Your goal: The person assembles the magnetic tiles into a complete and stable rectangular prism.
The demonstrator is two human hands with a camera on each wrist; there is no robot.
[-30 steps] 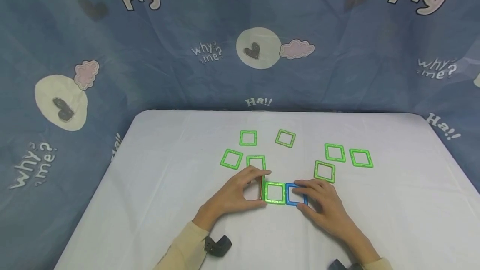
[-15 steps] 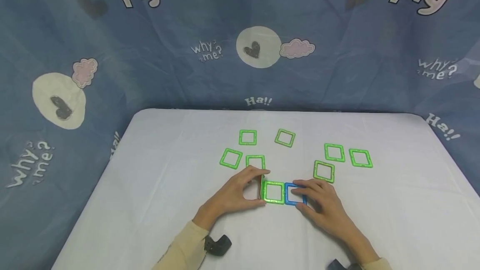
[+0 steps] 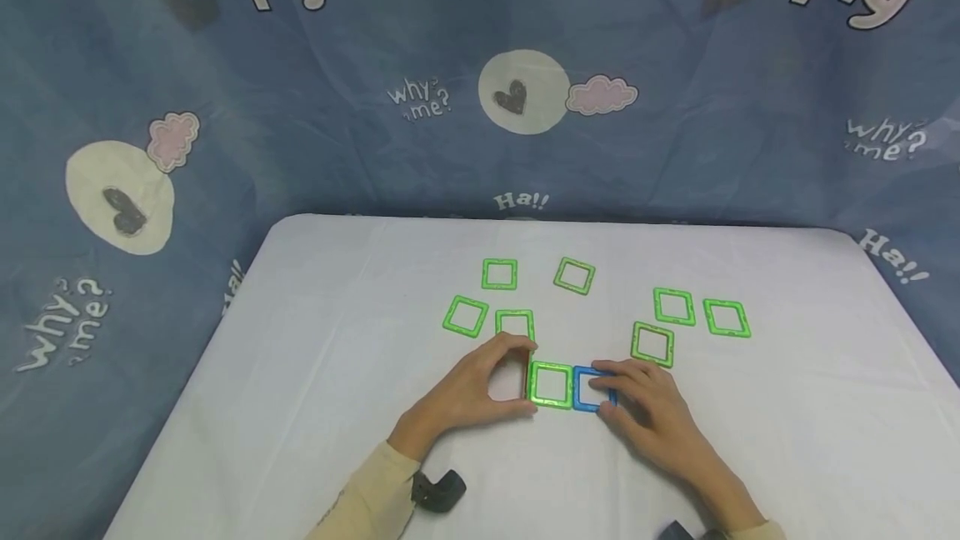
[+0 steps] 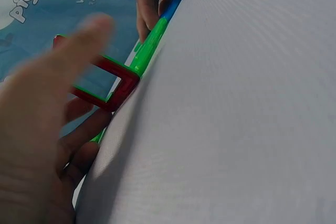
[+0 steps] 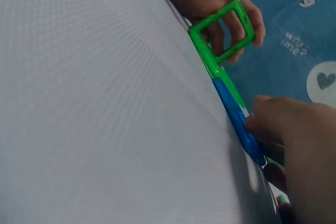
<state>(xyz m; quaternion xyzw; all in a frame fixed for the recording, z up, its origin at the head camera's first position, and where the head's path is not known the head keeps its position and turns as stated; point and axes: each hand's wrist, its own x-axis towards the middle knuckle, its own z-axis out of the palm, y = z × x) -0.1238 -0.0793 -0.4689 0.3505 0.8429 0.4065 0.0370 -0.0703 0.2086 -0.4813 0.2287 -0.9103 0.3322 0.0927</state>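
Two square frame-shaped magnetic tiles lie flat edge to edge in the head view: a green tile [image 3: 551, 403] and, to its right, a blue tile [image 3: 577, 390]. A third square tile [image 4: 126, 90] stands upright along the green one's left edge; it looks red on its outer side and green from the right wrist view. My left hand [image 3: 472, 390] holds this upright tile, thumb at its near side and fingers at its far side. My right hand [image 3: 656, 411] pinches the blue tile between thumb and fingers, hiding its right part.
Several loose green tiles lie farther back on the white table [image 3: 337, 315], among them a tilted green tile [image 3: 465, 300] and a far-right green tile [image 3: 726, 332]. One green tile [image 3: 514, 314] is partly behind my left hand. A patterned blue cloth [image 3: 337, 148] hangs behind.
My left hand and the upright tile have shifted very slightly, and less of its red side shows in the head view. The camera view has moved a little; the right hand stays on the blue tile.
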